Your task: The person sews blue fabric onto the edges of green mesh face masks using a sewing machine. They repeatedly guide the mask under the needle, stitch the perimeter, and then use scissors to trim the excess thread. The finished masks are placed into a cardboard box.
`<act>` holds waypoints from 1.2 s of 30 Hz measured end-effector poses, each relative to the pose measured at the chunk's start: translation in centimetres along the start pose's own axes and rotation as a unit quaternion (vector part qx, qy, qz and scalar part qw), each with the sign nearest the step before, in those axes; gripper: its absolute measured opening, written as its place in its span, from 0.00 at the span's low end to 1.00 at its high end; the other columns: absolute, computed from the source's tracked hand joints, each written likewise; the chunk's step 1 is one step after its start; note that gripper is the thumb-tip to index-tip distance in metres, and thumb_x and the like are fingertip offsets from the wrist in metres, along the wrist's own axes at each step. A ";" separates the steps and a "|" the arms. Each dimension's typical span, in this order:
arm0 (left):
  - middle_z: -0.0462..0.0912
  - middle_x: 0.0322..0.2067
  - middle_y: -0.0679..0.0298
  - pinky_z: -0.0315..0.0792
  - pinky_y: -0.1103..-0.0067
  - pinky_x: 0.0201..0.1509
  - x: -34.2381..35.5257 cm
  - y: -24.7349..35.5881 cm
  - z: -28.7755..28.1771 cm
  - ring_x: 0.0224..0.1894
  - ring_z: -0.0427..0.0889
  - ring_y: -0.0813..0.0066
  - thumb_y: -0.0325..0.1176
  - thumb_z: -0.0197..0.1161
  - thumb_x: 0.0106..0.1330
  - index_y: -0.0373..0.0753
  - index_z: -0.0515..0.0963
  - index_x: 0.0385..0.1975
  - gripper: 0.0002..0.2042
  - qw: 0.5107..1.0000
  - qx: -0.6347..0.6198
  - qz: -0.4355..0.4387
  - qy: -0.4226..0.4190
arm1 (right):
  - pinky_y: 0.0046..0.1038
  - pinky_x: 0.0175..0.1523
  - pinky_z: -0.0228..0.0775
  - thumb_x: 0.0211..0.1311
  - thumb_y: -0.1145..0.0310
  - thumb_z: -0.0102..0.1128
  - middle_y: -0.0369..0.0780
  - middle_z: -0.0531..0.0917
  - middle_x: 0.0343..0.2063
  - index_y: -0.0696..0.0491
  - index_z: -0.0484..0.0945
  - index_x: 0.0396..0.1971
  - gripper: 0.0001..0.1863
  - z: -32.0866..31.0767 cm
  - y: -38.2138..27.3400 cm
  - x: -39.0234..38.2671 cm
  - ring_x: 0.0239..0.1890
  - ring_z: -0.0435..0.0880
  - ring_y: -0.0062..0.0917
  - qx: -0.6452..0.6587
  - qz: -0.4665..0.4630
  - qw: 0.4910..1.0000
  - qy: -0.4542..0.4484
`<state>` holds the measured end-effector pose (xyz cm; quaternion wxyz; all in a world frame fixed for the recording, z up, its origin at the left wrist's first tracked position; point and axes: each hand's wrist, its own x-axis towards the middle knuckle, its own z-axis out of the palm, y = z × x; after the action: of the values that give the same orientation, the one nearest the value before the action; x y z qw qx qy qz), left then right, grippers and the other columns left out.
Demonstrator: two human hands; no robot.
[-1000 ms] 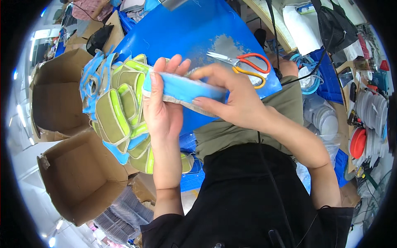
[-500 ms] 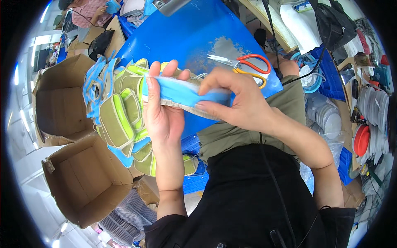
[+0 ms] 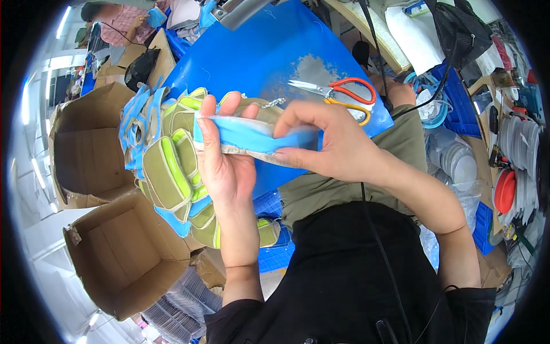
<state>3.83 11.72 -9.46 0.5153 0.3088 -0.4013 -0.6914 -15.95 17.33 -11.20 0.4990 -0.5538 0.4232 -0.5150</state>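
Note:
My left hand [image 3: 226,155] supports one end of a blue padded fabric strip [image 3: 246,135], with the thumb on its front and the fingers behind it. The strip has a pale fuzzy upper edge and a grey-beige lower edge. Thumb and bent forefinger of my right hand [image 3: 329,137] pinch the strip toward its right end, which is blurred and partly hidden. Beside and behind my left hand lies a heap of olive and lime-green sewn fabric pieces [image 3: 165,172] with blue lining. Open-bladed scissors [image 3: 329,90] with red and yellow handles lie beyond my right hand.
Below the hands spreads a blue work surface [image 3: 252,57]. Blue-grey straps [image 3: 137,129] hang left of the heap, near two open cardboard boxes [image 3: 123,252]. A metal machine part [image 3: 235,12] sits at the far edge. Another person [image 3: 117,26] is at the far left.
Both hands stay around the strip, which has bent slightly, its upper edge folding more near the right fingers. The whole view has shifted a little.

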 end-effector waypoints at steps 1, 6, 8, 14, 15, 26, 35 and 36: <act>0.76 0.62 0.53 0.78 0.62 0.60 -0.1 0.0 0.0 0.58 0.81 0.56 0.46 0.48 0.80 0.45 0.64 0.69 0.22 1.000 0.001 0.001 0.001 | 0.23 0.48 0.72 0.58 0.70 0.74 0.32 0.80 0.33 0.55 0.78 0.38 0.13 -0.1 -0.1 0.0 0.40 0.79 0.14 -0.001 0.022 0.999 -0.032; 0.77 0.61 0.53 0.79 0.63 0.59 0.0 -0.1 -0.1 0.56 0.82 0.58 0.45 0.49 0.80 0.46 0.65 0.69 0.22 1.000 -0.018 -0.001 -0.017 | 0.24 0.36 0.71 0.57 0.67 0.73 0.35 0.81 0.25 0.57 0.77 0.28 0.13 0.8 0.7 0.4 0.29 0.78 0.16 0.108 0.005 0.994 0.001; 0.77 0.60 0.53 0.79 0.64 0.58 -0.1 -0.2 0.0 0.55 0.83 0.58 0.45 0.49 0.80 0.46 0.66 0.68 0.21 1.000 -0.028 -0.004 -0.013 | 0.23 0.35 0.70 0.58 0.67 0.73 0.35 0.81 0.24 0.58 0.77 0.27 0.13 0.8 0.7 0.5 0.29 0.76 0.15 0.123 0.021 0.992 0.000; 0.78 0.59 0.54 0.80 0.66 0.57 -0.5 -0.2 0.4 0.54 0.84 0.60 0.44 0.49 0.80 0.45 0.68 0.67 0.20 0.999 -0.039 -0.005 -0.006 | 0.22 0.33 0.72 0.58 0.69 0.73 0.36 0.82 0.24 0.58 0.76 0.27 0.12 0.7 1.0 0.4 0.29 0.79 0.16 0.055 0.008 0.998 0.032; 0.79 0.59 0.54 0.81 0.66 0.57 -0.5 -0.2 0.4 0.54 0.84 0.60 0.44 0.49 0.80 0.45 0.68 0.67 0.20 0.999 -0.040 -0.005 -0.003 | 0.22 0.33 0.72 0.58 0.69 0.73 0.37 0.82 0.24 0.58 0.77 0.28 0.12 0.7 0.9 0.3 0.29 0.80 0.17 0.047 0.001 0.998 0.036; 0.77 0.61 0.52 0.82 0.66 0.55 -0.6 -0.3 0.0 0.55 0.83 0.59 0.43 0.47 0.81 0.44 0.65 0.69 0.21 0.999 -0.044 0.004 -0.006 | 0.27 0.36 0.74 0.54 0.69 0.74 0.39 0.84 0.27 0.57 0.79 0.35 0.13 0.6 0.0 0.1 0.29 0.83 0.25 0.025 -0.004 0.999 0.034; 0.81 0.55 0.55 0.85 0.68 0.50 -0.9 -0.5 -0.5 0.49 0.87 0.60 0.43 0.47 0.81 0.46 0.65 0.69 0.20 0.997 -0.061 0.010 -0.037 | 0.29 0.35 0.72 0.57 0.69 0.71 0.40 0.81 0.24 0.58 0.77 0.25 0.11 0.6 -0.1 0.2 0.28 0.80 0.26 0.005 -0.014 0.999 0.031; 0.81 0.55 0.55 0.85 0.67 0.50 -1.0 -0.5 -0.5 0.49 0.86 0.60 0.42 0.47 0.81 0.46 0.65 0.69 0.21 0.998 -0.061 0.009 -0.033 | 0.29 0.35 0.71 0.57 0.69 0.71 0.40 0.81 0.24 0.58 0.76 0.24 0.11 0.6 0.2 0.1 0.28 0.80 0.27 0.004 -0.015 0.999 0.028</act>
<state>4.30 12.61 -10.19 0.5257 0.2502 -0.3779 -0.7199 -15.36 17.28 -11.38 0.4817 -0.5432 0.4267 -0.5393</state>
